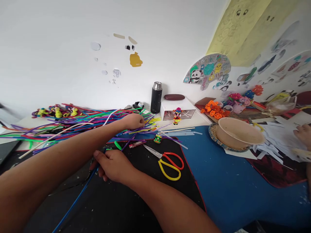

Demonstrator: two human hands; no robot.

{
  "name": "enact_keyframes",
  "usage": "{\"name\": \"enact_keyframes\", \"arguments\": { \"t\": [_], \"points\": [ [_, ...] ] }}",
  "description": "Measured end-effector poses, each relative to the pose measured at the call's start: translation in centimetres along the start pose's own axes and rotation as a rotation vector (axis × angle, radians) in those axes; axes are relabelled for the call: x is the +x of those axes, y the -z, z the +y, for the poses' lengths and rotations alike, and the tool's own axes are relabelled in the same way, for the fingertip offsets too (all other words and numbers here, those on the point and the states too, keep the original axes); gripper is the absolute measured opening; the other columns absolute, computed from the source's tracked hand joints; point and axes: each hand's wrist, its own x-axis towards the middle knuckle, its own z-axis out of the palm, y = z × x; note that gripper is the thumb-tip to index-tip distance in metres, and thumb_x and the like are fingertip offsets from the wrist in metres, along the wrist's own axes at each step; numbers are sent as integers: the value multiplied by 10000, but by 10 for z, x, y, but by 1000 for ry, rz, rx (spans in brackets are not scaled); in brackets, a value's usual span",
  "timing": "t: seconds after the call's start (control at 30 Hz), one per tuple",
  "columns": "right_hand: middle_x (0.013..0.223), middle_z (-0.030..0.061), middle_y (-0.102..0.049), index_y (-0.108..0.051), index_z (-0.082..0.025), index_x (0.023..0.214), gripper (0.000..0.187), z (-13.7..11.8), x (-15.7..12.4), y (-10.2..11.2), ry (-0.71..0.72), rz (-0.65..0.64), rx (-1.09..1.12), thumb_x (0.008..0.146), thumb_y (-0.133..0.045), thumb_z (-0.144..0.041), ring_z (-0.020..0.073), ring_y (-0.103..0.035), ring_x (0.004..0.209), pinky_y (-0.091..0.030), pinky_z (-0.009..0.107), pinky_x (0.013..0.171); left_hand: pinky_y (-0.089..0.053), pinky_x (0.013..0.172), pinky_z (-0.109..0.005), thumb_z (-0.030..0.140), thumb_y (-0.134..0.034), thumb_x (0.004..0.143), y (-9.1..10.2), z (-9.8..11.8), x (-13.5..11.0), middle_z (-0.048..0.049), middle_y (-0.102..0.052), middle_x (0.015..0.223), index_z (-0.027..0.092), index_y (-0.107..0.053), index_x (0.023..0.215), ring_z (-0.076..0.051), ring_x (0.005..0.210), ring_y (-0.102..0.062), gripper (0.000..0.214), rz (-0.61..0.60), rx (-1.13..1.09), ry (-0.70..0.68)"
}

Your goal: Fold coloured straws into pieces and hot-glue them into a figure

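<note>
Head view looks down on a bench (233, 194) covered in blue, with a black mat (136, 197) laid on it, against a white wall. On the mat lie red-and-yellow scissors (170, 163). Left of the scissors, the right hand (114, 166) is curled narrow on the mat, apparently pinching a blue pipe cleaner (75, 202). Beyond the scissors, the left hand (133, 122) closes on the heap of coloured pipe cleaners (73, 124). Right of the scissors sits a beige bowl (239, 134); behind them stands a black flask (156, 97).
</note>
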Motion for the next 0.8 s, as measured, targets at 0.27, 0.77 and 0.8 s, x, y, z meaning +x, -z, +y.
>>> {"name": "enact_keyframes", "arguments": {
  "t": [0.27, 0.77, 0.8],
  "points": [
    [563, -40, -551, -765, -165, 837, 590, 0, 1, 0, 12, 10, 11, 1091, -459, -601, 96, -510, 432, -398, 221, 492, -471, 693, -315, 368, -648, 817, -7, 0, 4, -90, -807, 909, 215, -789, 860, -277, 841, -717, 212, 11, -74, -4],
    [571, -42, -555, -703, -173, 783, 544, -1, -1, -2, 19, -15, -28, 1101, -465, -544, 88, -511, 426, -386, 208, 461, -495, 644, -333, 327, -673, 827, 42, -13, 0, -64, -772, 801, 194, -694, 934, -220, 669, -683, 172, 274, -580, 4],
    [575, -44, -555, -704, -174, 786, 548, -1, -1, -2, 22, -14, -29, 1102, -462, -551, 86, -509, 426, -384, 207, 464, -482, 606, -329, 304, -693, 826, 46, -13, -1, -67, -770, 784, 198, -675, 907, -204, 613, -663, 135, 278, -686, 19]
  ]
}}
